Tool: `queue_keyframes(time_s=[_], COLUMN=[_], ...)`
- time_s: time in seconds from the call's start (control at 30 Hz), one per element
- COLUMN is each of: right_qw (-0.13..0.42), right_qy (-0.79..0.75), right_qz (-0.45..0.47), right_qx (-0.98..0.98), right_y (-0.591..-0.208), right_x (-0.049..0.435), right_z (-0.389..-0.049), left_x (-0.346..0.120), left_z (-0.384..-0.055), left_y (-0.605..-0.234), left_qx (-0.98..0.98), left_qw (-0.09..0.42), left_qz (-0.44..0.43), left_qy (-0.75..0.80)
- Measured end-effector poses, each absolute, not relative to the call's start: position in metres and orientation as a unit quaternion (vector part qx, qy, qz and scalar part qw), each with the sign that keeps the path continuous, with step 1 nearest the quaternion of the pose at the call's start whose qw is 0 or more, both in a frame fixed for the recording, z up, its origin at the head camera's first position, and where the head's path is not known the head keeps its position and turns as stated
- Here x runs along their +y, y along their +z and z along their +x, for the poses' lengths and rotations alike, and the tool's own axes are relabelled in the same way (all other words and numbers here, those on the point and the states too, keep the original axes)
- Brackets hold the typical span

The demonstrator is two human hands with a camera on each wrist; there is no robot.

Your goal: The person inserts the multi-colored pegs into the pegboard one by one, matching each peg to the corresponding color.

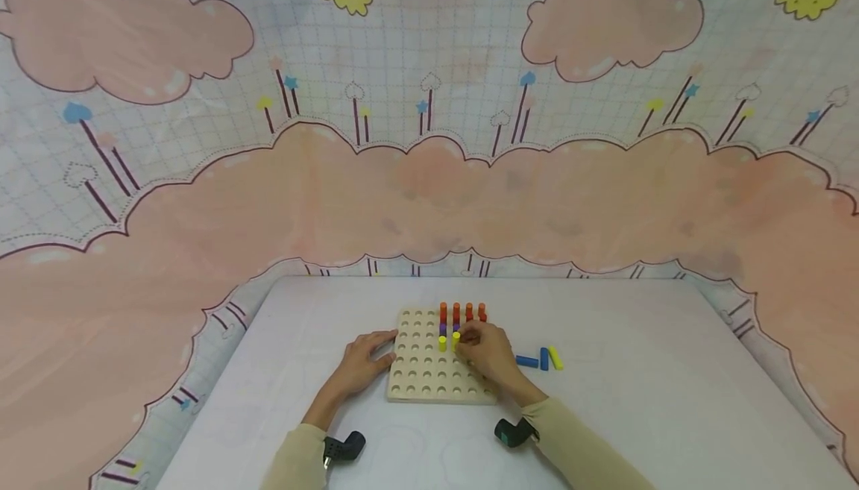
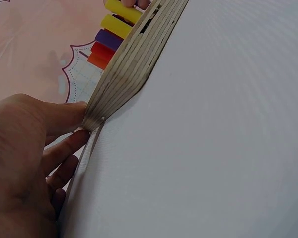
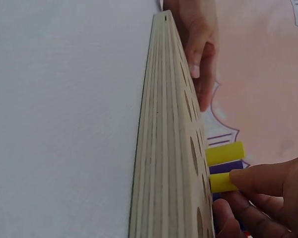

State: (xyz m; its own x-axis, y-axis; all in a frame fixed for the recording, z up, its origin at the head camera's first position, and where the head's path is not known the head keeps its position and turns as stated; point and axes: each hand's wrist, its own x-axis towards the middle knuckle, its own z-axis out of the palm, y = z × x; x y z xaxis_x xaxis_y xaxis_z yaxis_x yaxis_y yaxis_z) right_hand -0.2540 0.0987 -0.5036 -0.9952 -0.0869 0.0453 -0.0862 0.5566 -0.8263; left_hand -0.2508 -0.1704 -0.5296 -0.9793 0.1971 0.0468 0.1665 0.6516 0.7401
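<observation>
A wooden pegboard point(image 1: 429, 374) lies flat on the white table. Its far right corner holds a row of orange pegs point(image 1: 462, 311), purple pegs point(image 1: 443, 328) in front of them, and a yellow peg point(image 1: 442, 342). My right hand point(image 1: 464, 341) pinches a second yellow peg point(image 1: 455, 338) that stands in a hole beside the first. In the right wrist view, fingertips point(image 3: 253, 178) grip that yellow peg point(image 3: 220, 182) over the pegboard point(image 3: 164, 148). My left hand point(image 1: 384, 350) rests with relaxed fingers against the board's left edge; in the left wrist view its fingers point(image 2: 64, 119) touch the pegboard point(image 2: 131, 67) corner.
Two blue pegs point(image 1: 526, 361) point(image 1: 543, 359) and one yellow peg point(image 1: 555, 357) lie loose on the table to the right of the board. A pink cloud-patterned cloth point(image 1: 429, 177) hangs behind and around the table. Black wrist cameras point(image 1: 344, 447) point(image 1: 515, 432) sit on both forearms.
</observation>
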Motion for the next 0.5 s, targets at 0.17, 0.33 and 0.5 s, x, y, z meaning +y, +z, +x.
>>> queue_keyframes(time_s=[0.17, 0.33, 0.5], right_qw=[0.0, -0.002, 0.001], right_qy=[-0.469, -0.457, -0.451], right_qz=[-0.047, -0.047, -0.05], right_qx=[0.882, 0.888, 0.891], right_y=[-0.5036, -0.5065, -0.5024], right_x=[0.0975, 0.0971, 0.0988], right_z=[-0.2544, -0.2546, -0.2517], left_x=[-0.1707, -0.1704, -0.17], left_z=[-0.2507, -0.2505, -0.2511], left_y=[-0.53, -0.5296, -0.5293], left_qx=[0.908, 0.907, 0.907], left_qw=[0.014, 0.019, 0.019], left_qz=[0.1, 0.098, 0.099], left_qy=[0.407, 0.41, 0.409])
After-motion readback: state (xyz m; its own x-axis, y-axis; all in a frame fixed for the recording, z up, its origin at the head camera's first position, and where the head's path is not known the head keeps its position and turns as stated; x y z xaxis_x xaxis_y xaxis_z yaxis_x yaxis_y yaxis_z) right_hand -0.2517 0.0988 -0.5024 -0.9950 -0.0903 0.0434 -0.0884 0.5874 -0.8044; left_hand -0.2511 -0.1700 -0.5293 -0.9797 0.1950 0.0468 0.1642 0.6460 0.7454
